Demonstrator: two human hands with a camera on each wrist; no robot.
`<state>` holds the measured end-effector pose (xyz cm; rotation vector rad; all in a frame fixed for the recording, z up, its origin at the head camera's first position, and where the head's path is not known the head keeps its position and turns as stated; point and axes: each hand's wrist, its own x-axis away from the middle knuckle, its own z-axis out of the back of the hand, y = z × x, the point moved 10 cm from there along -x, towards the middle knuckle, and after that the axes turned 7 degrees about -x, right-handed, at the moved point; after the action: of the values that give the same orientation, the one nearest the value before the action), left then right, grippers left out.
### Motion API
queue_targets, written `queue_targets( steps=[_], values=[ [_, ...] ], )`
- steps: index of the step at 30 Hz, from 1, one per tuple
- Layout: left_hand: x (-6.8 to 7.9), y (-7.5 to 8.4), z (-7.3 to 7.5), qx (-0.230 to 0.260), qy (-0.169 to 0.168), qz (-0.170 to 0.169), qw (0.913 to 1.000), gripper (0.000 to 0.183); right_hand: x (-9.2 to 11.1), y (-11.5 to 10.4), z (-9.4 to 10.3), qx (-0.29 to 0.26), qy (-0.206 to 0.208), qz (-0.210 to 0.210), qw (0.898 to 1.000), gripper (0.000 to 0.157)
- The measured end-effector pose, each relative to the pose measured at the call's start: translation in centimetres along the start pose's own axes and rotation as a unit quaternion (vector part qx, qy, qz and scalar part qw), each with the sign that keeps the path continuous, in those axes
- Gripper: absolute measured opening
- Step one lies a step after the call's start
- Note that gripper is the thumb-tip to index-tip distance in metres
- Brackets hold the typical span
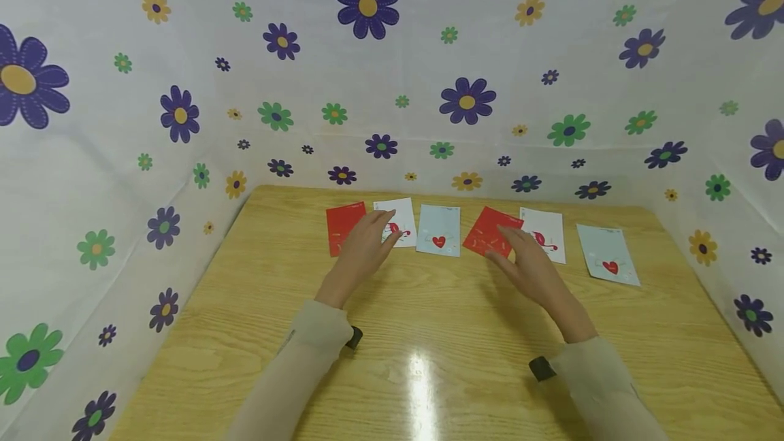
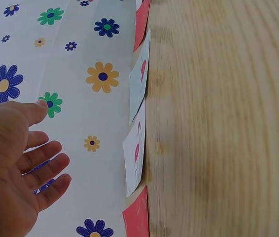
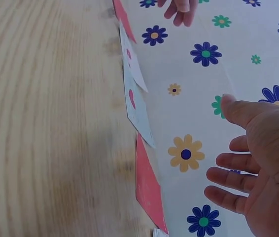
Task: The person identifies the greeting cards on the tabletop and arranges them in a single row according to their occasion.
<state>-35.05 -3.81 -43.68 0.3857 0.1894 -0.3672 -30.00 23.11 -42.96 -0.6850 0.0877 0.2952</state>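
- Cards (image 1: 438, 214), six of them, lie flat in a row across the far side of the table (image 1: 422, 305), taking twelve o'clock as straight ahead.
- Order: red card (image 1: 340, 223) past ten, white flamingo card (image 1: 403, 218) at eleven, pale blue heart card (image 1: 437, 224) at twelve; then second red card (image 1: 486, 229) past one, second flamingo card (image 1: 546, 224) at two, second heart card (image 1: 608, 256) before three.
- Progress, as I judge it: the laying out looks done, one trio repeating the other. The second red card and last heart card sit askew, so any remainder may be straightening; I cannot tell for certain.
- Left hand (image 1: 363, 245) hovers toward ten, right hand (image 1: 531, 269) toward two; they are well apart, fingers loosely bent, gripping nothing. Both wrist views show them clear of the cards.
- Stock looks thin and papery, rectangular, with printed figures.
- Tabletop is glossy, straight-grained yellow wood, a light streak at six.
- Beyond, white cloth (image 1: 404, 53) printed with round-petalled flowers hangs softly creased.
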Motion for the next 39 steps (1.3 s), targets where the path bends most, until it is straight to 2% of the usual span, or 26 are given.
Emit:
queue_targets(
  steps=[7, 14, 23, 31, 39],
  values=[
    [-2.2, 0.1, -1.0, 0.021, -0.012, 0.015, 0.9996, 0.053, -1.9, 0.3, -0.3, -0.002, -0.013, -0.015, 1.0, 0.063],
    [-4.1, 0.9, -1.5, 0.027, -0.025, 0.01, 0.9993, 0.052, -4.3, 0.5, -0.5, 0.004, -0.005, 0.009, 1.0, 0.059],
    [-6.4, 1.0, -3.5, 0.038, -0.055, 0.029, 0.9973, 0.052, -6.8, 1.5, -1.2, 0.017, -0.013, -0.009, 1.0, 0.058],
    [-7.7, 0.8, -4.9, 0.033, -0.07, 0.034, 0.9965, 0.051, -8.4, 2.7, -2.6, 0.011, -0.02, -0.02, 1.0, 0.057],
    [-8.4, 0.3, -6.8, 0.022, -0.091, 0.057, 0.994, 0.051, -10.1, 2.9, -4.4, 0.014, -0.041, -0.021, 0.999, 0.055]
  ],
)
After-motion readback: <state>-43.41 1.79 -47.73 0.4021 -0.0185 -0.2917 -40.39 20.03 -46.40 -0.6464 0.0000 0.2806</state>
